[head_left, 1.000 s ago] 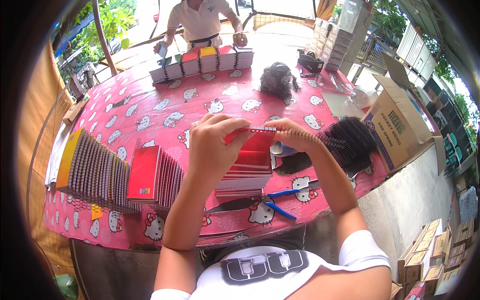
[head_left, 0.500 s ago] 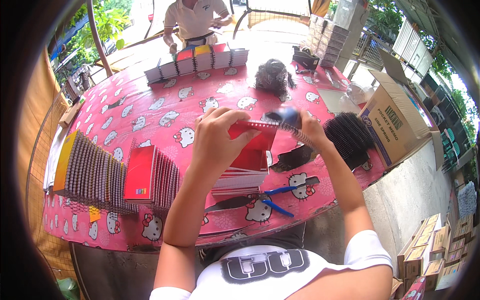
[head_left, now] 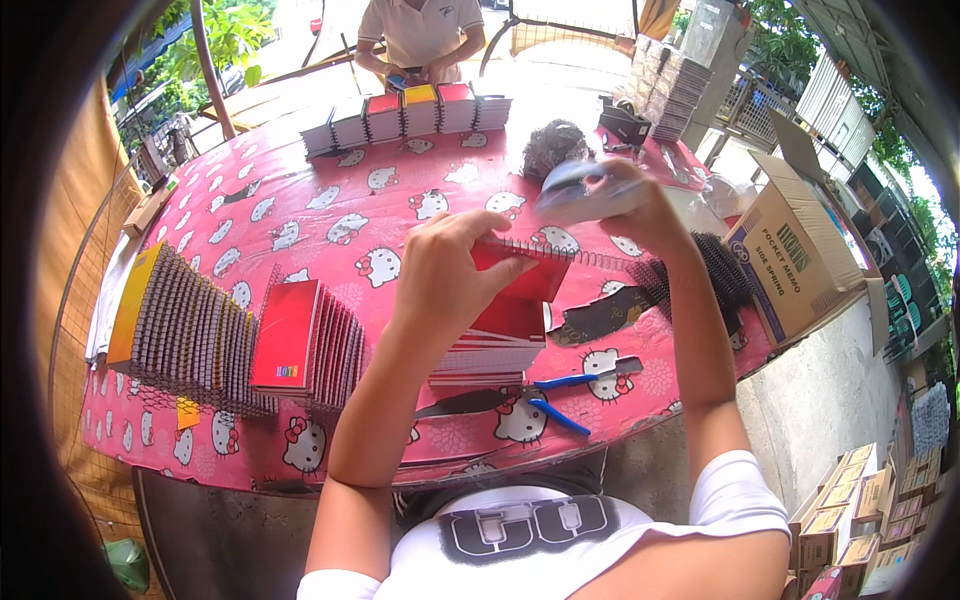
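Above the middle of the table my left hand (head_left: 440,270) pinches a red-covered notebook (head_left: 530,275) by its punched top edge. A spiral wire (head_left: 598,260) runs through the holes and sticks out past the notebook's right end. To the right, my right hand (head_left: 650,215) is closed around a rounded blue-grey object (head_left: 575,195), smeared by motion, so its kind is unclear. Below the held notebook is a stack of unbound pads (head_left: 478,362). Blue-handled pliers (head_left: 562,381) lie nearer me, beside that stack. A bundle of black spiral coils (head_left: 715,285) rests behind my right forearm.
Spiral-bound notebooks with red (head_left: 285,335) and yellow (head_left: 140,310) covers stand at left. An open carton (head_left: 800,240) is at right. Across the pink tablecloth (head_left: 330,240) a co-worker (head_left: 420,45) stands behind a notebook row (head_left: 420,115). Black scraps (head_left: 605,315) lie near the coils.
My right hand has risen away from the spiral wire with the blue-grey object. The left hand still grips the notebook. Across the table, the co-worker's hands have come together.
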`<state>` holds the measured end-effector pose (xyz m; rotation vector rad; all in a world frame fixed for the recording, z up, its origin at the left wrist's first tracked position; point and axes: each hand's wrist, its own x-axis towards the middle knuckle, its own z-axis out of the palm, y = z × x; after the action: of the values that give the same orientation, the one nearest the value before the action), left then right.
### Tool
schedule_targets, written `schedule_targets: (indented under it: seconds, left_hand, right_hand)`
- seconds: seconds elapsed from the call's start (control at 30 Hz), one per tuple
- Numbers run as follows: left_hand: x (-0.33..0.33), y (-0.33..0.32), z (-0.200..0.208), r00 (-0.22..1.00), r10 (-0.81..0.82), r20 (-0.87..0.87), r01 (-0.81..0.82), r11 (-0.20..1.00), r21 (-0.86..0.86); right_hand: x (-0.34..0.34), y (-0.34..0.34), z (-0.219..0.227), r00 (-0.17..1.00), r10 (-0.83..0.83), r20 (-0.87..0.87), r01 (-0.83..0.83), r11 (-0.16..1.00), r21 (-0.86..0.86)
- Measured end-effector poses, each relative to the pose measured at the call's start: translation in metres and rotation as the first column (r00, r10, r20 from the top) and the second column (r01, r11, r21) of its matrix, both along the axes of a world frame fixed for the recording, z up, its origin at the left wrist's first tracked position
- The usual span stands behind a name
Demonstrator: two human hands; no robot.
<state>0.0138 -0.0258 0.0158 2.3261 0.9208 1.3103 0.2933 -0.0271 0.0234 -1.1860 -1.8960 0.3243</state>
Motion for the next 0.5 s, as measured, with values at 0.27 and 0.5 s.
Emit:
schedule_targets:
  seconds: [0.27, 0.5]
  left_hand:
    - [-0.02, 0.002, -0.011, 0.989, 0.082, 0.123, -0.08, 0.996, -0.025]
    - [-0.029, 0.005, -0.039, 0.718, 0.044, 0.695, 0.329, 0.858, -0.394]
  right_hand:
    - [-0.02, 0.004, -0.001, 0.744, 0.245, -0.621, -0.45, 0.871, -0.197]
    - [-0.046, 0.014, 0.003, 0.689, 0.267, -0.674, -0.494, 0.853, -0.167]
